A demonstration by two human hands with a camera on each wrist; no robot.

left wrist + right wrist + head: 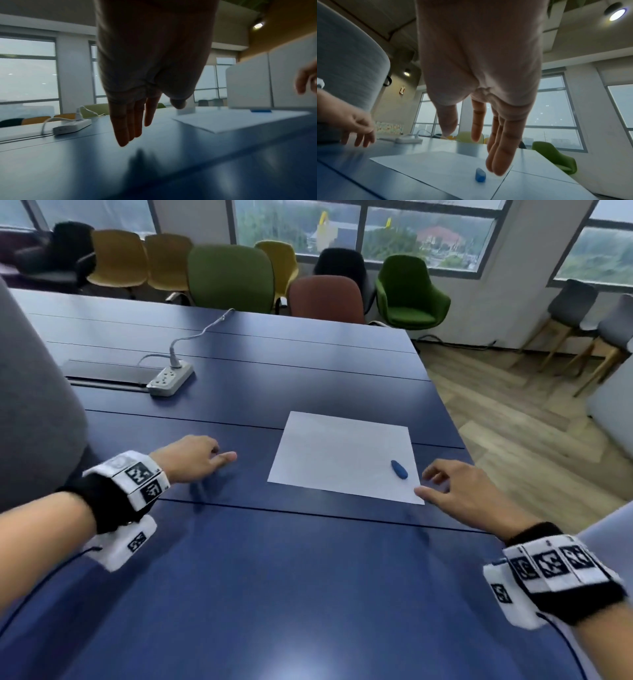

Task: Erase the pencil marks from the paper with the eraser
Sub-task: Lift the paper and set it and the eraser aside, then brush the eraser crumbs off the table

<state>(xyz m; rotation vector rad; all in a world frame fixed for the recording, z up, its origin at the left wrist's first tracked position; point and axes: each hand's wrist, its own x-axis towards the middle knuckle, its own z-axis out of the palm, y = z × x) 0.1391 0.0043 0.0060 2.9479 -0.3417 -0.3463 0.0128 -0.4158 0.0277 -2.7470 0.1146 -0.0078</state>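
A white sheet of paper (346,455) lies on the dark blue table (260,577), right of centre. Pencil marks do not show on it in any view. A small blue eraser (399,469) rests on the sheet near its front right corner. My right hand (445,487) hovers just right of that corner, fingers straight and spread, empty; in the right wrist view its fingertips (498,167) hang close above the eraser (480,175). My left hand (202,455) is above the table left of the paper (228,120), fingers relaxed and holding nothing.
A white power strip (170,379) with a plugged cable lies at the back left beside a cable hatch (106,373). Coloured chairs (229,278) line the far side of the table. A grey chair back (30,392) stands at my left. The table's right edge drops to wooden floor (520,419).
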